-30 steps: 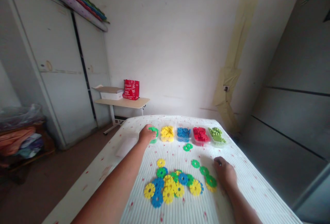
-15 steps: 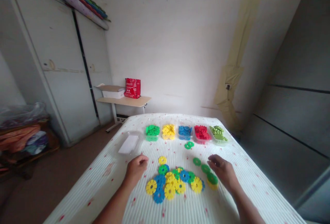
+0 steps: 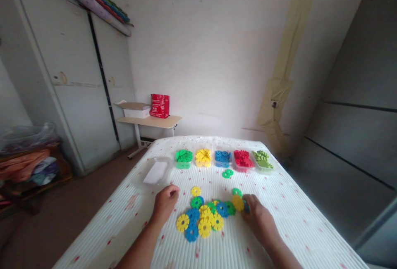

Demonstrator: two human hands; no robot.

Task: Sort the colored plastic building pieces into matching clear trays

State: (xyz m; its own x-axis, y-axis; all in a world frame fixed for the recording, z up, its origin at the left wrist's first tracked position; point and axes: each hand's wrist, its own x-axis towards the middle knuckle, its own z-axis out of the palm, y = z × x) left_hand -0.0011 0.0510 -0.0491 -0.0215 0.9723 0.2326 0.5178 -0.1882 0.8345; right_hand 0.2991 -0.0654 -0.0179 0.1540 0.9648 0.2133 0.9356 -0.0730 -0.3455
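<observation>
My left hand (image 3: 166, 202) rests on the cloth left of the discs, its fingers curled together with nothing visible in them. My right hand (image 3: 259, 218) grips the right end of a group of notched plastic discs, its fingers at a blue disc (image 3: 246, 205) beside a yellow disc (image 3: 237, 203). The fingers partly cover that end. Leftward the group continues with another blue disc (image 3: 222, 208), a green disc (image 3: 230, 208) and several overlapping yellow discs (image 3: 204, 227). A loose-looking yellow disc (image 3: 195, 191) lies above them, and a green disc (image 3: 237, 191) sits just beyond the gripped end.
Clear tubs of green (image 3: 183, 165), yellow (image 3: 203, 164), blue (image 3: 222, 164), red (image 3: 243, 168) and light green pieces (image 3: 263, 162) line the table's far side. Green discs (image 3: 227, 173) lie before them. A clear lid-like tray (image 3: 156, 172) with a white sheet lies left.
My right hand has moved left and down onto the group's right end. The yellow disc there has shifted upward, and green discs formerly beside that hand are now out of sight. My left hand barely moved.
</observation>
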